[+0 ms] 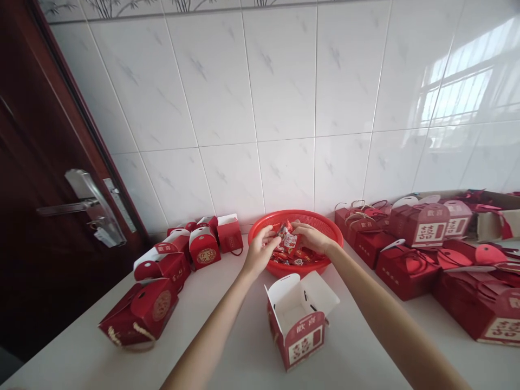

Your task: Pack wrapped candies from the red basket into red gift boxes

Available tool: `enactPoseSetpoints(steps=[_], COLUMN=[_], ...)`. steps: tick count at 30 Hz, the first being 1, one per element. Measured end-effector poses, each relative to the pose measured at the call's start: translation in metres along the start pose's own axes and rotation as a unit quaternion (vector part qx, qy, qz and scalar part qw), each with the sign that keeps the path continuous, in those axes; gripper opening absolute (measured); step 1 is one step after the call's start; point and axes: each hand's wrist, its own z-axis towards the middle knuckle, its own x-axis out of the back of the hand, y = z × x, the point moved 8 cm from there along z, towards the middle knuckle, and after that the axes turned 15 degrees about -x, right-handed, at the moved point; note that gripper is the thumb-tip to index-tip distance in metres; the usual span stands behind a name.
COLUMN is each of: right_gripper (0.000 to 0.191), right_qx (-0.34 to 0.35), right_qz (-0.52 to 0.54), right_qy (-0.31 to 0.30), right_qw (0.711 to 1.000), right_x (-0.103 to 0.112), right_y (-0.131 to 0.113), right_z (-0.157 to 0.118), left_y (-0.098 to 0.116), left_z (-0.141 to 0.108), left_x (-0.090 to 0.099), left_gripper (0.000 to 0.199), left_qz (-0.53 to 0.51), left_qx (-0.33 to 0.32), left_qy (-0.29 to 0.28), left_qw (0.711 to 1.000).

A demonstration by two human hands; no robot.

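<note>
Both of my hands are over a red plastic basket [336,234] that holds several wrapped candies [298,261]. My left hand [262,246] is closed around red-wrapped candies [289,240] at the basket's left side. From the right, my right hand [312,237] grips at the same small bunch, its fingertips partly hidden behind the wrappers. Just in front of the basket stands a red and white gift box [303,344]. Its top flaps are spread apart, and the white inside shows no contents.
Several red gift boxes [205,248] stand on the left of the white table [239,346]. More closed red boxes [410,271] crowd the right side, beside a cardboard carton [489,225]. A tiled wall [284,108] borders the back; a dark door [49,162] is at left.
</note>
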Motion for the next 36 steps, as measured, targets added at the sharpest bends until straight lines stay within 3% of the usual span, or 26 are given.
enactPoseSetpoints(steps=[3,7,12,18,21,24,26,28,34,36], right_gripper=[0.018,0.025,0.04,0.041,0.043,0.042,0.025,0.01,0.051,0.052], right_qx=[0.0,0.015,0.056,0.106,0.119,0.081,0.029,-0.027,-0.134,-0.142], right_qz=[0.017,0.014,-0.014,-0.001,-0.04,-0.209,-0.323,-0.401,-0.577,-0.614], right_qy=[0.032,0.078,0.108,0.098,0.172,0.273,0.282,0.258,0.175,0.149], right_qw=[0.999,0.997,0.993,0.99,0.977,0.936,0.903,0.879,0.786,0.762], right_x=[0.007,0.016,0.022,0.021,0.035,0.056,0.067,0.076,0.078,0.073], right_y=[-0.001,-0.002,-0.006,-0.012,-0.014,-0.012,-0.006,0.004,0.028,0.032], right_z=[-0.001,-0.001,-0.005,-0.008,-0.006,0.002,0.011,0.019,0.034,0.036], left_y=[-0.014,-0.024,-0.02,-0.016,-0.013,-0.011,-0.011,-0.012,-0.012,-0.012], left_z=[0.016,0.023,0.025,0.024,0.024,0.022,0.02,0.019,0.02,0.02], left_x=[-0.012,-0.031,-0.026,-0.028,-0.025,-0.018,-0.016,-0.016,-0.016,-0.015], left_gripper=[0.046,0.042,0.042,0.041,0.036,0.029,0.026,0.026,0.028,0.028], left_qz=[-0.029,-0.095,-0.117,-0.134,-0.128,-0.104,-0.098,-0.103,-0.112,-0.108], left_qx=[0.051,0.095,0.042,0.009,-0.009,-0.022,-0.023,-0.023,-0.027,-0.03], left_qy=[0.002,-0.063,-0.022,-0.019,0.003,0.039,0.053,0.052,0.054,0.062], left_qw=[0.998,0.989,0.992,0.991,0.992,0.994,0.993,0.993,0.992,0.992])
